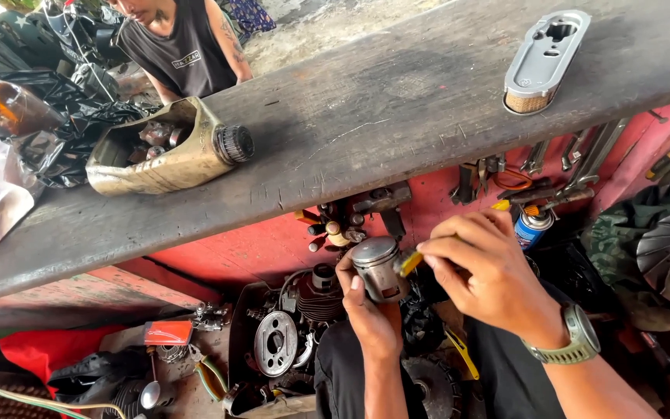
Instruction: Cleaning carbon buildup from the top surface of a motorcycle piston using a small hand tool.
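My left hand (367, 309) grips a silver metal piston (378, 267) from below, held upright over my lap. My right hand (484, 273), with a green watch on its wrist, pinches a small yellow-tipped tool (409, 262) against the piston's side. Below the hands a small engine (298, 327) with dark cooling fins and a round flywheel sits on the floor.
A dark wooden shelf (366, 116) crosses above, bearing a cut-open dirty oil jug (168, 149) of parts and a grey air-filter cover (543, 60). Wrenches (583, 167) hang on the red wall beside a spray can (533, 225). Another person in a dark vest (184, 46) stands behind the shelf.
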